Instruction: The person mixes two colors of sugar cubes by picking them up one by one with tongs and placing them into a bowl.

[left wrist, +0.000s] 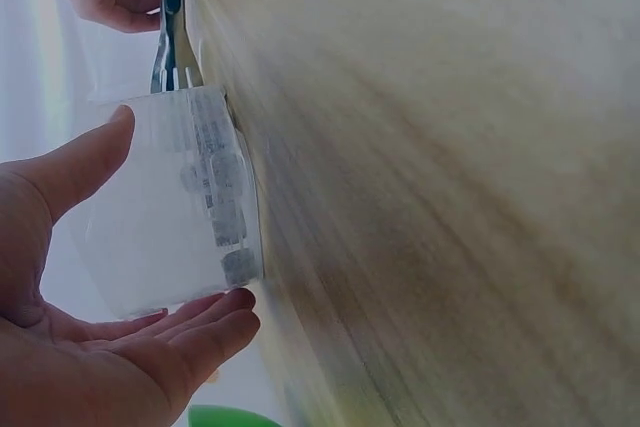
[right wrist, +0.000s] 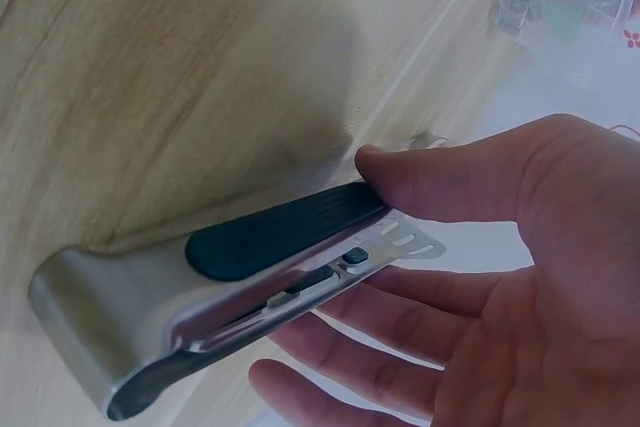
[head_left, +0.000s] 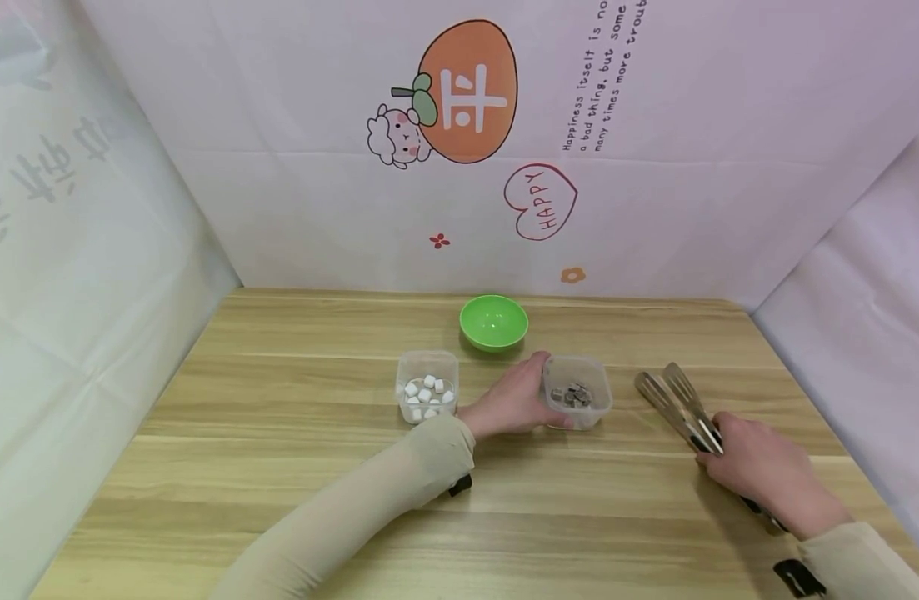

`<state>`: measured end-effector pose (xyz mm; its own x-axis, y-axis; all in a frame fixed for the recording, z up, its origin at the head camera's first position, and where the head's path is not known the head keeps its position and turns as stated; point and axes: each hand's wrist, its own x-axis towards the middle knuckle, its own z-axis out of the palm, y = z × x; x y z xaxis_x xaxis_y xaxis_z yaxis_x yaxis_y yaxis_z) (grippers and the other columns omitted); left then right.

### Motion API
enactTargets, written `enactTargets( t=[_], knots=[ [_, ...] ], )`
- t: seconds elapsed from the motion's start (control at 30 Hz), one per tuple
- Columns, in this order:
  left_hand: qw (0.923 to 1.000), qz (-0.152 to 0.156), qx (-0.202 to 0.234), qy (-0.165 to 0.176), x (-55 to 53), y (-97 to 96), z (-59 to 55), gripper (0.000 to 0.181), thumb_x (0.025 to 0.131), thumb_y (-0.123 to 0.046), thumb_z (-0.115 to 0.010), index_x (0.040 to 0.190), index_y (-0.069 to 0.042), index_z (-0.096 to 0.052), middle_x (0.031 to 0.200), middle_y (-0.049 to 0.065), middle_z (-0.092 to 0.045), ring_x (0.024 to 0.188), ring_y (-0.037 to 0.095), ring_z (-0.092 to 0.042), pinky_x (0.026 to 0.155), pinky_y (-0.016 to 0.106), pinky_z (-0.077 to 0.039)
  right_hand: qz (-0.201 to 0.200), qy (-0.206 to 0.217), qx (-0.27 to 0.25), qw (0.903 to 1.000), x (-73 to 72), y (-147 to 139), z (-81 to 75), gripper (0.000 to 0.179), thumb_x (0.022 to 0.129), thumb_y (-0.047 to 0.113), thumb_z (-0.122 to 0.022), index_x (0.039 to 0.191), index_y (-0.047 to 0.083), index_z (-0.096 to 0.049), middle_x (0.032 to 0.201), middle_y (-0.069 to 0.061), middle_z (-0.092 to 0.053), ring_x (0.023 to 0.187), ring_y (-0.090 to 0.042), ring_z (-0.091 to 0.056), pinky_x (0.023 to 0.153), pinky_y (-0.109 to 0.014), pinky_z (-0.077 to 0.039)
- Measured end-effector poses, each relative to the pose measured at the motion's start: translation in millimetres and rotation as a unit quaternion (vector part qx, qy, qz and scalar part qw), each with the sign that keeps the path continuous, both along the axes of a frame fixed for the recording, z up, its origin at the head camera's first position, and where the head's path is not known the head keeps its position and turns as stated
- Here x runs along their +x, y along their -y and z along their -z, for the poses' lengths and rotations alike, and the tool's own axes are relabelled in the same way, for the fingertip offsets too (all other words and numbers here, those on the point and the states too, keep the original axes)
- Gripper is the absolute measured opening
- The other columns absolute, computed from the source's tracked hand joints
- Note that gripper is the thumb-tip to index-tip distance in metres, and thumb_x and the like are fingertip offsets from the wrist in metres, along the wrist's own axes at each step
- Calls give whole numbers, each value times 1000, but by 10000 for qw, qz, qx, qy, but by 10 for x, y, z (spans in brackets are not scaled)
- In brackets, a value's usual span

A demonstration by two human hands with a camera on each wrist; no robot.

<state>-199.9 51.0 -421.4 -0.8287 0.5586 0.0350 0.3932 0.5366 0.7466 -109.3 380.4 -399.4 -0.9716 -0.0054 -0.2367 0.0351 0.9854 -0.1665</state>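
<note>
My left hand point(head_left: 513, 402) holds a clear plastic container point(head_left: 597, 377) by its sides, thumb on the near side and fingers on the far side. Small dark grey pieces point(head_left: 576, 397) lie in its bottom. In the left wrist view the thumb and fingertips point(left wrist: 240, 299) meet opposite walls of the container point(left wrist: 150, 202). Off to the right, my right hand point(head_left: 761, 463) grips metal tongs point(head_left: 660, 400) with dark handle grips. The right wrist view shows the thumb on one handle point(right wrist: 290, 232) and fingers along the other side; the slotted tips spread apart, pointing away from me.
Left of the left hand stands another clear container point(head_left: 429, 362) with several white cubes point(head_left: 427, 395). A green bowl point(head_left: 493, 332) sits behind, between the two containers. Printed white cloth point(head_left: 317, 208) hangs along the back of the wooden table point(head_left: 279, 417) and both sides.
</note>
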Motion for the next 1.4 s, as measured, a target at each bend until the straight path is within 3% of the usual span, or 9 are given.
enactTargets(
  t=[0.13,0.43,0.77,1.4],
  knots=[
    [10000,-41,-36,22,13,8,-4,88,72,-26,-100,142,-5,-51,126,8,-66,110,15,-62,100,27,-54,1,103,-20,9999,7,-5,4,44,95,35,-75,104,-4,-57,79,-11,-57,66,-27,-53,49,-44,-46],
    [10000,-19,33,-62,10,38,32,87,72,-26,-100,142,-5,-52,126,8,-66,110,15,-62,100,27,-53,-79,-86,43,9999,85,-21,-15,33,91,31,-75,91,3,-57,74,-9,-55,65,-27,-53,48,-45,-44],
    [9997,-39,187,117,6,107,57,86,73,-26,-100,141,-6,-51,126,8,-66,110,15,-63,99,28,-55,-54,5,75,10000,105,-34,-35,31,89,30,-77,90,5,-58,76,-9,-56,67,-26,-53,49,-43,-43],
    [9995,19,291,153,10,224,62,85,73,-23,-99,141,-5,-52,127,8,-66,113,21,-65,100,30,-56,-18,104,0,9999,106,-103,17,30,88,31,-79,89,8,-60,76,-5,-54,66,-23,-52,50,-40,-43]
  ],
)
